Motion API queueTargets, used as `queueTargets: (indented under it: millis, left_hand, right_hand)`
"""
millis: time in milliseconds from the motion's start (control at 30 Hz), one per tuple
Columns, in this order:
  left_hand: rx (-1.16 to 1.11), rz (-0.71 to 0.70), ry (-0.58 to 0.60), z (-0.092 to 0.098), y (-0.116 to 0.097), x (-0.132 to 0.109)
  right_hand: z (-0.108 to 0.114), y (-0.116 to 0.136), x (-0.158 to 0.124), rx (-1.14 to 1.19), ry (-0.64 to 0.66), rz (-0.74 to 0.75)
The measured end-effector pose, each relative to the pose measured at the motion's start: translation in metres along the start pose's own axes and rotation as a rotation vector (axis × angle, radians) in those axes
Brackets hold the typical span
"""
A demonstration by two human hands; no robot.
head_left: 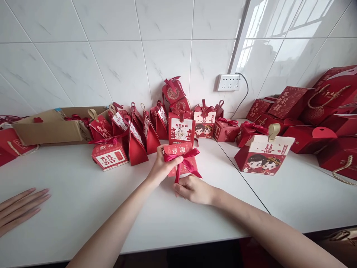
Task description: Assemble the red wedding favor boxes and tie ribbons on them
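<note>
A small red gift box (173,149) with printed characters sits over the white table in front of me, tied with a dark red ribbon bow (187,160). My left hand (163,163) grips the box from its left side, the thumb pressing near the knot of the bow. In the closed fingers of my right hand (192,189) is a tail of that ribbon, just below the box. Right behind stands a red and white box (181,130) with a printed couple. To the left is another ribboned red box (110,154) with a white label.
Several triangular red boxes (138,147) stand along the tiled wall, beside an open cardboard box (52,130). A cartoon-couple box (264,158) and many red boxes (301,134) fill the right. Another person's hand (22,210) rests at left. A power socket (228,82) has a cable.
</note>
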State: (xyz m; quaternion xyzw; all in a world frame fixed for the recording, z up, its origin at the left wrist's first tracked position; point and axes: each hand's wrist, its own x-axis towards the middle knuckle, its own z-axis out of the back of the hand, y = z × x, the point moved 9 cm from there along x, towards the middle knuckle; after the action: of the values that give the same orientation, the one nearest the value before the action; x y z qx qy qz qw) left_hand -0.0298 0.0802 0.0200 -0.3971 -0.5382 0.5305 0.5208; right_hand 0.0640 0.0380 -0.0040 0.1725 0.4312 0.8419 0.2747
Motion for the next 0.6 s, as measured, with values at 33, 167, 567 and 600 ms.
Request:
queueTargets:
  millis: [33,167,567,600]
  left_hand:
    - [-0.006,0.003,0.007,-0.001,0.000,0.000]
    - [-0.009,-0.007,0.009,-0.003,-0.002,0.000]
    - [-0.003,0.026,0.002,-0.006,0.005,0.004]
    - [-0.013,0.034,0.008,-0.006,0.006,0.005]
  right_hand:
    - [0.000,0.001,0.000,-0.002,0.003,0.003]
    - [-0.004,0.004,0.002,-0.006,-0.026,0.018]
    - [-0.017,0.016,0.001,-0.124,0.005,0.148]
    - [-0.019,0.017,0.002,-0.144,0.011,0.160]
